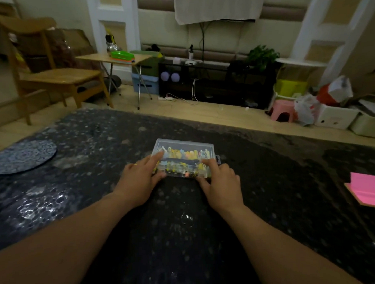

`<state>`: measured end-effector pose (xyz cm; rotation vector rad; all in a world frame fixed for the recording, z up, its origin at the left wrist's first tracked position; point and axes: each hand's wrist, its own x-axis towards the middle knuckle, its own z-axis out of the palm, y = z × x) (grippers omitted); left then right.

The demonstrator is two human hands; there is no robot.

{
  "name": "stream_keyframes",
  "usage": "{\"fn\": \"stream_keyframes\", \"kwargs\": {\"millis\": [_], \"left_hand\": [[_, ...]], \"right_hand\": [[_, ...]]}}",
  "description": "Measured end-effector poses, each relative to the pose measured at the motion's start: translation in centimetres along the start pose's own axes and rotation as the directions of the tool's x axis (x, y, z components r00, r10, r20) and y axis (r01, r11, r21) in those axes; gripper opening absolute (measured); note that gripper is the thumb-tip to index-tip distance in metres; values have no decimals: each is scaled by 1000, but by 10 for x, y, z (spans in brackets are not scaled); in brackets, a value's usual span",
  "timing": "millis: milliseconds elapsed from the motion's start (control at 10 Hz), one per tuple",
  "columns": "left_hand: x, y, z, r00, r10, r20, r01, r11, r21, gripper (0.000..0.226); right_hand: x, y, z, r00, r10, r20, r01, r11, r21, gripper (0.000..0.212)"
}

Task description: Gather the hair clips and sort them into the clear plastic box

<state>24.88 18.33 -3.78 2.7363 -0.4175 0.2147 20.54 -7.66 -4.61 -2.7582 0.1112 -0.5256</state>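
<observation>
A clear plastic box (pixel 183 144) lies on the dark patterned table (pixel 94 187), in the middle ahead of me. Through its lid I see several pastel hair clips (pixel 190 154), yellow, pink and blue, and a dark strip across the middle. My left hand (pixel 137 183) holds the box's left front corner, with fingers on the lid and the thumb against the front wall. My right hand (pixel 223 183) holds the right front corner the same way. No loose clips show on the table.
A round blue patterned mat (pixel 23 157) lies at the table's left. A pink folded card or stand (pixel 369 188) sits at the right edge. Beyond the table are a wooden chair (pixel 52 76), a folding table (pixel 113 58) and floor clutter.
</observation>
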Motion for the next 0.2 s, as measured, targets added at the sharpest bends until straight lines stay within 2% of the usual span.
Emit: {"fn": "stream_keyframes", "kwargs": {"millis": [100, 200], "left_hand": [[-7, 4, 3, 1000, 23, -14, -23, 1000, 9, 69], [-4, 5, -4, 999, -11, -45, 11, 1000, 5, 83]], "right_hand": [[-10, -1, -1, 1000, -4, -14, 4, 1000, -7, 49], [-8, -4, -6, 1000, -1, -13, 1, 1000, 6, 55]]}}
